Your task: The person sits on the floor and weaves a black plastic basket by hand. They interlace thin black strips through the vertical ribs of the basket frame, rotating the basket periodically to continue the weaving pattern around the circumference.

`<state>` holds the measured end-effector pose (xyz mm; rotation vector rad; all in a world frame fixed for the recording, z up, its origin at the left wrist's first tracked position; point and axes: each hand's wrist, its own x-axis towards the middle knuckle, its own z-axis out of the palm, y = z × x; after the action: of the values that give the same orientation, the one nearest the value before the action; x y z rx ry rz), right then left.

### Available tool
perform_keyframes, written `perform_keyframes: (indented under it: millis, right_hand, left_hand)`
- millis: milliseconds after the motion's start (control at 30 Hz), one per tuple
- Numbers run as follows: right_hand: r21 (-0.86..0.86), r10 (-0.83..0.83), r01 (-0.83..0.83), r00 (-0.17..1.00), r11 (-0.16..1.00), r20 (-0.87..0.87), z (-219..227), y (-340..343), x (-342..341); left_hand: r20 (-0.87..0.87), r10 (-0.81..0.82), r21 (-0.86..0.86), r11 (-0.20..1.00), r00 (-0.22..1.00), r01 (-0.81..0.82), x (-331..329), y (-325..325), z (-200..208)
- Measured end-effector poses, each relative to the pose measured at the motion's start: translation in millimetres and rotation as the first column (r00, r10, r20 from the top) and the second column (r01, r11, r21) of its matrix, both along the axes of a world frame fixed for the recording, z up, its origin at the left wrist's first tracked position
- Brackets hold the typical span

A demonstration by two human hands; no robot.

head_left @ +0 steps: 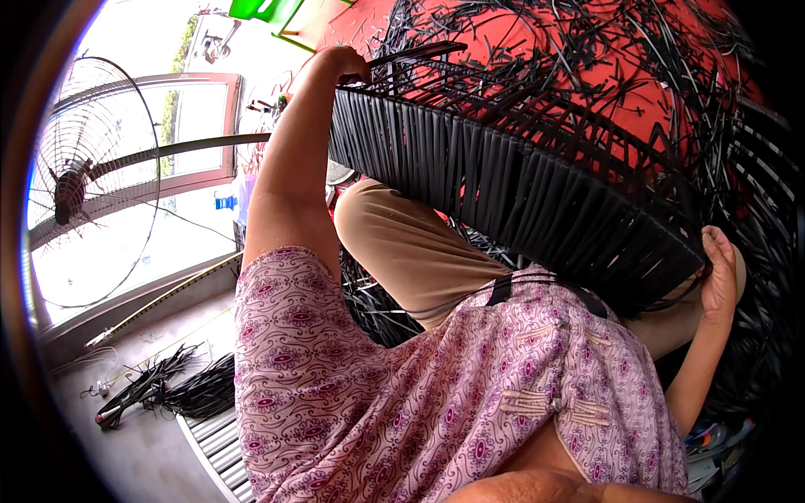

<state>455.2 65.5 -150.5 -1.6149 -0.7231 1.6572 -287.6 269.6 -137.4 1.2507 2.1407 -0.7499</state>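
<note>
A long black frame wrapped in flat plastic strips (478, 172) slants across my lap, like a piece of woven wicker furniture. Its near side is densely wrapped, while the side beyond shows open rows of strips. My left hand (340, 64) is up at its far left corner, fingers curled over the edge; the fingertips are partly hidden. Beside that hand, a dark strip end (432, 50) sticks out to the right. At the near right corner, my right hand (718, 272) has its fingers closed against the frame's edge. Loose strips trail below the frame.
Black strip offcuts (553, 42) litter the red floor (646, 80) ahead, heaped thickly on the right. A wire-caged fan (92, 180) stands at left before a glass door. Bundled strips (197, 390) lie at lower left near a slatted metal surface (220, 457). A green chair (268, 12) is far ahead.
</note>
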Motion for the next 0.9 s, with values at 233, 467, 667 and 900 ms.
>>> perform_keyframes:
  millis: [233,467,667,900]
  right_hand:
    - [-0.01,0.005,-0.005,1.0,1.0,-0.029,2,0,0]
    - [0.066,0.143,-0.142,0.99,0.988,-0.009,-3,7,10]
    - [-0.019,0.055,-0.056,0.998,0.998,-0.016,16,3,-6]
    - [-0.12,-0.202,0.203,0.979,0.972,0.017,6,-38,11]
  left_hand:
    - [-0.006,-0.084,-0.082,0.993,0.996,0.083,21,-8,19]
    - [0.03,-0.07,-0.11,0.991,0.997,0.073,31,-9,37]
    - [-0.242,-0.442,0.016,0.888,0.864,0.459,39,-21,33]
    - [-0.403,-0.424,0.131,0.851,0.811,0.509,56,-41,22]
